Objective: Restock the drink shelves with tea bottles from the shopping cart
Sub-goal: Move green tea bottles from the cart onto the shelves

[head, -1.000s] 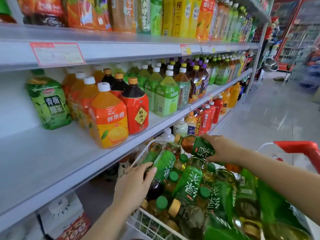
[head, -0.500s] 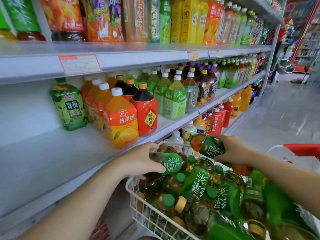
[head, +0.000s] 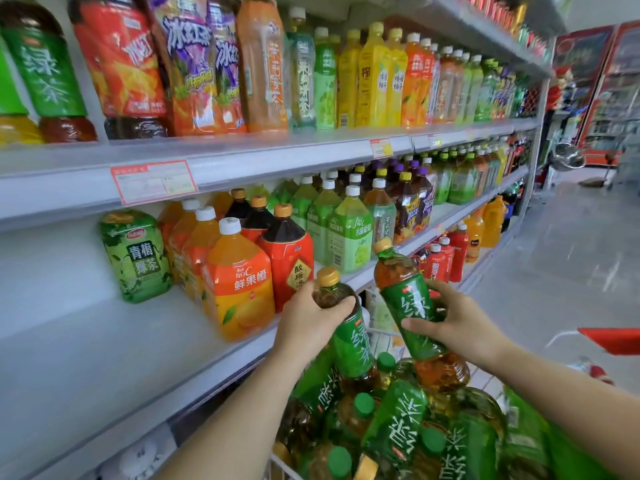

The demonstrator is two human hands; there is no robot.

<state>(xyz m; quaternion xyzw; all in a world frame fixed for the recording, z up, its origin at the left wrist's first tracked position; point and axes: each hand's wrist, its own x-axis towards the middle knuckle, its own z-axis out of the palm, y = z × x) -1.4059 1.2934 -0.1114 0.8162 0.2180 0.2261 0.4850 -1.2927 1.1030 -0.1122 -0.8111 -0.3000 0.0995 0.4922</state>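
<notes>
We read 绿茶 on the tea bottle [head: 405, 299] in our right fingers [head: 419, 323]; just left of our left fingers [head: 341, 303], the orange bottle [head: 239, 282] says 鲜果橙, the red bottle [head: 292, 268] 酸梅汤.

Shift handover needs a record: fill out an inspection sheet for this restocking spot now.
Surface: middle shelf, bare at its left end.
Job's things: left tea bottle and right tea bottle lifted; more piled in the shopping cart.
Clutter: orange juice bottles and green plum tea bottle stand on that shelf.
Hands: left hand grips its bottle's shoulder; right hand holds its bottle's label.
Cables: nothing seen.
Surroundings: aisle floor, drink fridges beyond.
</notes>
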